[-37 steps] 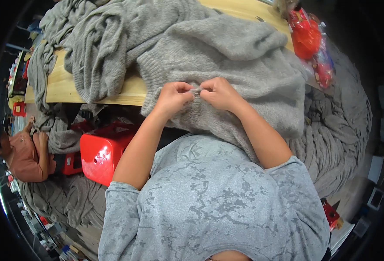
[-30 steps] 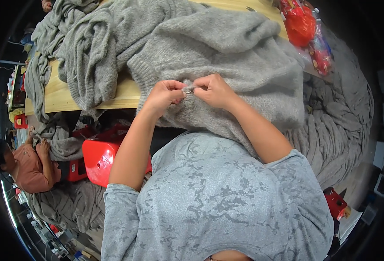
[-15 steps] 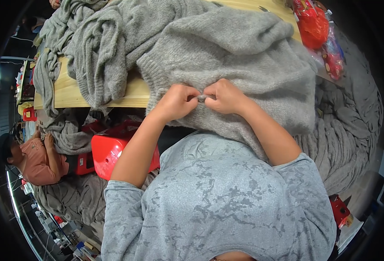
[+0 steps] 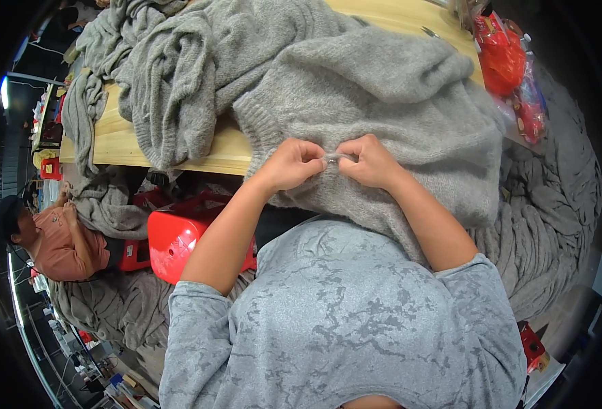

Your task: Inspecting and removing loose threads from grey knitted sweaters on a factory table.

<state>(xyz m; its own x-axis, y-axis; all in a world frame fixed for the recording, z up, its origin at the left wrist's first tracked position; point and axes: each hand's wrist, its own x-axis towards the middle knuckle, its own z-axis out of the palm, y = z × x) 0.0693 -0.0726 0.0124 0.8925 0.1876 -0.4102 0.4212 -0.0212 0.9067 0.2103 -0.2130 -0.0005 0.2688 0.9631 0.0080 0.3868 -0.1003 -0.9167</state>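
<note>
A grey knitted sweater [image 4: 389, 102] lies over the front edge of the wooden table and hangs toward my lap. My left hand [image 4: 291, 165] pinches a fold of it between thumb and forefinger, just right of the ribbed band. Close beside it, my right hand [image 4: 372, 162] pinches the same raised fold, with its other fingers curled in. A short stretch of knit shows between the fingertips. A tiny shiny spot is there too, too small to make out.
More grey knitwear [image 4: 168, 88] is heaped on the table [image 4: 382, 9] at left. Small snips [image 4: 430, 32] lie near red plastic bags [image 4: 500, 58]. A red stool [image 4: 177, 238] stands left of me, and a seated person [image 4: 66, 242] is beyond. Grey garments [image 4: 539, 225] pile up at right.
The whole view has shifted slightly, so the table and sweater sit a little farther right. Both hands still pinch the fold, and the tiny shiny spot now shows between them.
</note>
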